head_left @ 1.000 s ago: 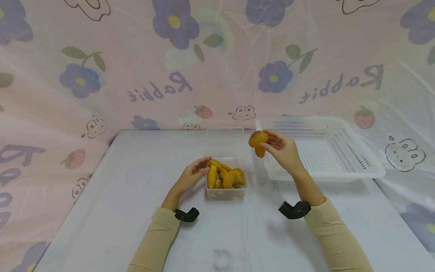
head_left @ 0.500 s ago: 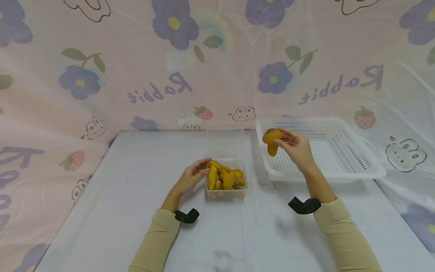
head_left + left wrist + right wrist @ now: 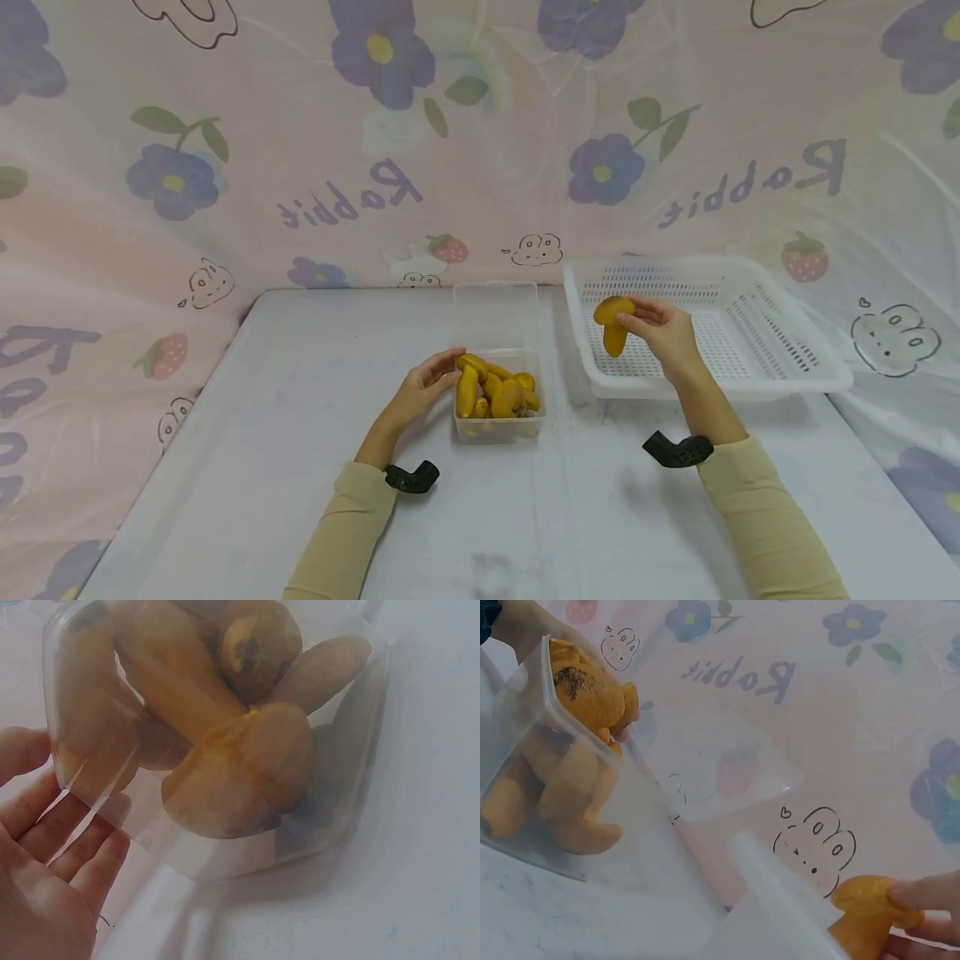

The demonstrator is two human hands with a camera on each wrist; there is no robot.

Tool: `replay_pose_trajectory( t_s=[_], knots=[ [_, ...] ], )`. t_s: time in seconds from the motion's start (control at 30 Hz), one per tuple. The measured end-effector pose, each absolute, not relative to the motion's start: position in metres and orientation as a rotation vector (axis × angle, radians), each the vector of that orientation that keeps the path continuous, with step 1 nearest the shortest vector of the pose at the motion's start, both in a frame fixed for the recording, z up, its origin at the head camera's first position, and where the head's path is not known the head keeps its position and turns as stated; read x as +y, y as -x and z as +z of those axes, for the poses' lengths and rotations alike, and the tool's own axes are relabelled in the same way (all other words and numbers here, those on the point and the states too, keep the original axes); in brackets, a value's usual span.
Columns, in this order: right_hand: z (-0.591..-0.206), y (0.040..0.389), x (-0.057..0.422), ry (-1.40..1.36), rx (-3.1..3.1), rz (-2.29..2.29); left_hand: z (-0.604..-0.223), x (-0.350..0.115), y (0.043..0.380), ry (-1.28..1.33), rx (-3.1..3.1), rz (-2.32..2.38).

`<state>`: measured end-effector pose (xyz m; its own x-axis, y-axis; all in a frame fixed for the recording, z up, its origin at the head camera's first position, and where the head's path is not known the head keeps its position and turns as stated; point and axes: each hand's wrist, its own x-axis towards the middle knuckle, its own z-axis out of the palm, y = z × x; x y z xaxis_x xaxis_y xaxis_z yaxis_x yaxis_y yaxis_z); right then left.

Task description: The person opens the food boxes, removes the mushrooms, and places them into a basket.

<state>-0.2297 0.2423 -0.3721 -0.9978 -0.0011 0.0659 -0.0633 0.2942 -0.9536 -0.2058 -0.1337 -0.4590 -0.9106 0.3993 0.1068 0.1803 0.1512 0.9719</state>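
Note:
A yellow-brown mushroom with a domed cap and thick stem is pinched between the thumb and fingers of my right hand. It hangs over the left part of a white perforated basket, stem pointing down. In the right wrist view the basket wall hides part of the mushroom's stem. My left hand rests its extended fingers against the left side of a clear plastic box. Several similar mushrooms lie heaped inside the box.
The box's clear lid stands folded back behind it. A white table carries the box and basket. Behind it hangs a pink printed sheet. Dark wrist cameras sit on both forearms.
My right hand has carried the mushroom rightward, from beside the basket's left rim to over the basket, then slightly down. The left hand and the box have stayed in place.

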Motion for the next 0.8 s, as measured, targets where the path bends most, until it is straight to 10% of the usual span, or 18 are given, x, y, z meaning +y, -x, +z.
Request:
replay_pose_trajectory(
  t_s=[0.8],
  knots=[
    [-0.386, 0.243, 0.248, 0.108, -2.886, 1.725, -0.463, -0.134, 0.208, -0.572, 2.23, 1.862]
  ],
)
